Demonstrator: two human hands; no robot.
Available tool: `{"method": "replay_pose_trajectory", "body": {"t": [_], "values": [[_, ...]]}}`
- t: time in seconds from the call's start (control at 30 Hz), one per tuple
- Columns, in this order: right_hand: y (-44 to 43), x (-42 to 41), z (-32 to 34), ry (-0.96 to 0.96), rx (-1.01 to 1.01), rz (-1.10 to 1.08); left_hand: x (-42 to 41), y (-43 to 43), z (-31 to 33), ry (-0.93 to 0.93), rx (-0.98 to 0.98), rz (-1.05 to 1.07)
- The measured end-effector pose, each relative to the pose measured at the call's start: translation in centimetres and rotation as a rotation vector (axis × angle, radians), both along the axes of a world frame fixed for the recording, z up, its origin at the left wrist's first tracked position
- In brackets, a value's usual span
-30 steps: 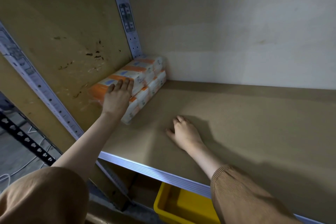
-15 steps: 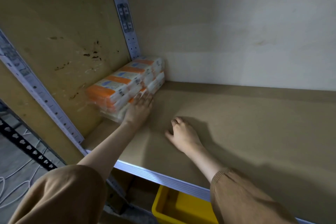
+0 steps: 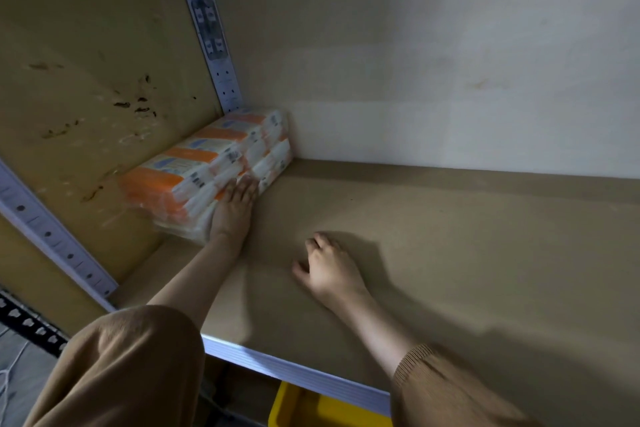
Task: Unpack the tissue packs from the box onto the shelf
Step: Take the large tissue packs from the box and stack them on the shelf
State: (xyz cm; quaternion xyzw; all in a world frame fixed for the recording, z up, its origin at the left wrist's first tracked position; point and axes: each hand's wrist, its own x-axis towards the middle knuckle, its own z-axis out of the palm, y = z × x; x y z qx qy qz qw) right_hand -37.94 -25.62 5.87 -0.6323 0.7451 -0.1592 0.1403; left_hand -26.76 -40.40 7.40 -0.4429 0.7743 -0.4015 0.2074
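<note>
Now the left hand (image 3: 235, 210) lies flat against the right side of the tissue packs (image 3: 194, 170), fingers straight and together. A second ago it rested on top of them, and half a second ago it had just dropped to that side. The packs sit two layers high in the back-left corner of the shelf (image 3: 450, 253), along the side panel (image 3: 86, 80). The right hand (image 3: 334, 270) has hardly moved: it rests on the shelf, apart from the packs, fingers loosely curled and holding nothing. The orange-and-white wrappers carry barcodes and bluish patches, but the print is too blurred to read. A yellow bin (image 3: 304, 409) shows below.
</note>
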Motion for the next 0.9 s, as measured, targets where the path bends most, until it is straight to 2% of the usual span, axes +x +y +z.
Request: {"method": "replay_pose_trajectory", "body": {"t": [0.2, 0.53, 0.67, 0.77, 0.9], "values": [[0.1, 0.1, 0.0, -0.004, -0.009, 0.011, -0.4, 0.6, 0.4, 0.027, 0.041, 0.027], [2.2, 1.1, 1.1, 0.027, -0.003, -0.02, -0.7, 6.5, 1.7, 0.455, 0.186, -0.075], [4.6, 2.4, 0.8, 0.032, -0.03, -0.048, 2.4, 10.7, 1.2, 0.667, 0.09, -0.269], [6.6, 4.0, 0.4, -0.044, -0.04, -0.045, 5.4, 13.7, 0.7, 0.679, 0.023, -0.377], [10.2, 7.3, 0.4, -0.083, -0.091, 0.035, 9.5, 18.7, -0.5, 0.718, 0.054, -0.358]]}}
